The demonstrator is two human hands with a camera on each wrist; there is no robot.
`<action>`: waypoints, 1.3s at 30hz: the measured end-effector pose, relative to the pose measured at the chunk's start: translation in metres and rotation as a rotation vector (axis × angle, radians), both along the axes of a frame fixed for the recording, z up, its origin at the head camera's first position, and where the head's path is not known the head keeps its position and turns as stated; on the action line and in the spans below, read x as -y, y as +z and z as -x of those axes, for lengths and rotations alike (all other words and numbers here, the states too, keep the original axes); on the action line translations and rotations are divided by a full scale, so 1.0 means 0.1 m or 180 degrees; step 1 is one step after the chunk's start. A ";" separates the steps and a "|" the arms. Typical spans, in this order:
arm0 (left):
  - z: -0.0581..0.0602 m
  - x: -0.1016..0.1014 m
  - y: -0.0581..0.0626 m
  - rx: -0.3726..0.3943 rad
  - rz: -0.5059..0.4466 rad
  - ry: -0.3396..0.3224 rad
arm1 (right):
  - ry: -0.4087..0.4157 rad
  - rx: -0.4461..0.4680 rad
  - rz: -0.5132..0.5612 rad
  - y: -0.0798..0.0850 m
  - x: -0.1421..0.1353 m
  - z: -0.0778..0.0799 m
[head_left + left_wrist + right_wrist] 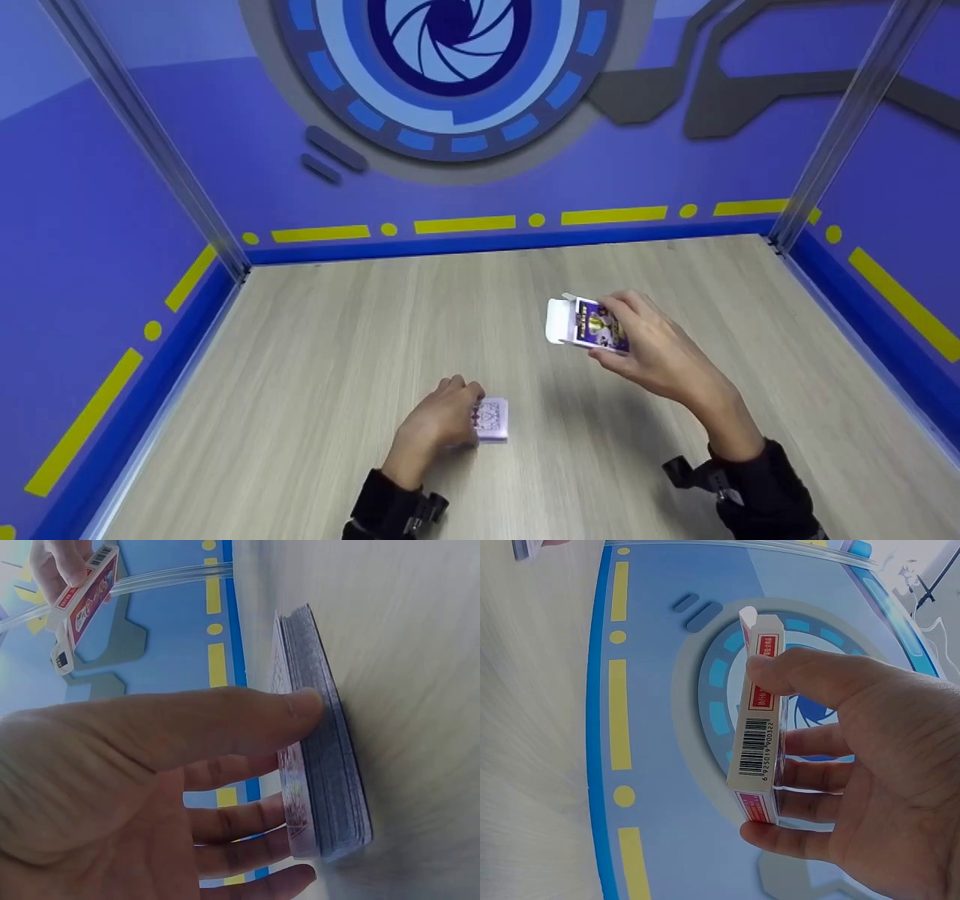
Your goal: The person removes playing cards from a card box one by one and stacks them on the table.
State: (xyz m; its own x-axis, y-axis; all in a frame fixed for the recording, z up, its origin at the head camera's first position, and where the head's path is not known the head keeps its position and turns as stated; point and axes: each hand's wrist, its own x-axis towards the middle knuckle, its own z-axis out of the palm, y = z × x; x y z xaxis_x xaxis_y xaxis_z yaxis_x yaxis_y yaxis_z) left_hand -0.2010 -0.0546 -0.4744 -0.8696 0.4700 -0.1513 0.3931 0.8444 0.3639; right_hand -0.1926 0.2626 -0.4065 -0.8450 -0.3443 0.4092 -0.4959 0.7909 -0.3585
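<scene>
Currently, deck is being pinched on bench by left hand, fingers clamped on it; box, flap open, is being held above bench by right hand, fingers likewise clamped.

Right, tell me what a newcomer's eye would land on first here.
Probably the big round blue emblem with its lens-like swirl, at the top middle of the head view on the back wall. Next, the small purple box, held above the table by the right hand, its white flap open. Then the deck of cards, low in the middle, gripped by the left hand.
</scene>
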 end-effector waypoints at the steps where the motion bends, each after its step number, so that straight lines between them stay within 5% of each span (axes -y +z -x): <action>1: -0.01 -0.01 0.00 0.0024 -0.0013 0.0019 | 0.0003 -0.0003 0.0002 0.00 0.00 0.00; 5: -0.05 -0.07 0.01 0.0092 -0.0052 0.0128 | 0.0030 -0.0036 0.0003 0.00 0.00 0.01; 14: -0.10 -0.24 -0.09 -0.0269 0.0246 0.0266 | 0.0050 -0.0054 0.0008 0.00 0.00 0.00; 23: -0.12 -0.26 -0.11 -0.0326 0.0251 0.0251 | 0.0047 -0.0013 -0.0007 0.00 0.01 -0.01; 33: -0.06 -0.17 0.02 -0.0010 -0.0082 0.0364 | 0.0067 -0.0015 -0.0015 -0.02 0.03 0.00; 36: -0.02 -0.14 0.08 -0.0223 -0.0245 0.0482 | 0.0096 -0.0058 -0.0079 -0.04 0.07 0.01; 39: -0.03 -0.15 0.17 -0.0690 -0.0460 0.0561 | 0.0126 -0.0113 -0.0159 -0.06 0.10 0.02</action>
